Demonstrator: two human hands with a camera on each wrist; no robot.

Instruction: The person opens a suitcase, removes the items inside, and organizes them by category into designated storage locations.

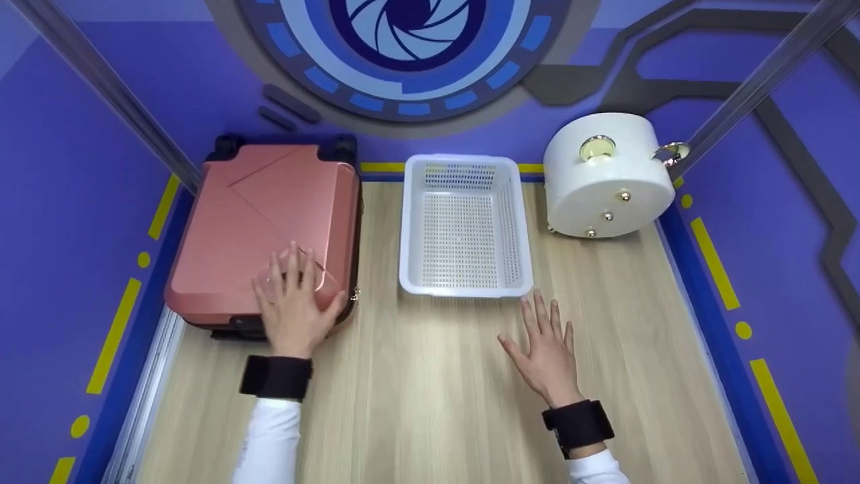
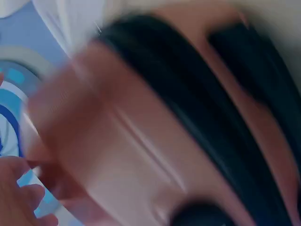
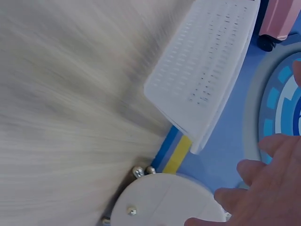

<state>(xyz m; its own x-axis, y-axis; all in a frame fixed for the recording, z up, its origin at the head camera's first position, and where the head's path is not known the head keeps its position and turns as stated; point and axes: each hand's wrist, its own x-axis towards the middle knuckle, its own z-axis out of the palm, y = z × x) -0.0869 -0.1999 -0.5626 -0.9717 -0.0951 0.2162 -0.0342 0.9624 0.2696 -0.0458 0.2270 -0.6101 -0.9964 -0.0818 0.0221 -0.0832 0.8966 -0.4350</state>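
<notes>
A pink hard-shell suitcase (image 1: pixel 269 202) lies flat on the left of the wooden table. Over its near right corner my left hand (image 1: pixel 293 316) is spread with straight fingers, overlapping the lid in the head view. Blurred in the left wrist view, the suitcase side (image 2: pixel 127 141) shows a dark seam. My right hand (image 1: pixel 547 356) is held with fingers straight and spread, holding nothing, just below the near right corner of a white plastic basket (image 1: pixel 527 242). In the right wrist view its fingers (image 3: pixel 251 172) appear near a white round bag (image 3: pixel 164 197).
The white round bag (image 1: pixel 605 202) with gold studs and gold handle fittings stands at the back right. Purple-blue panels (image 1: pixel 766 222) with yellow marks enclose the wooden table (image 1: pixel 430 403) at the back and both sides. Black bands (image 1: pixel 277 378) circle both wrists.
</notes>
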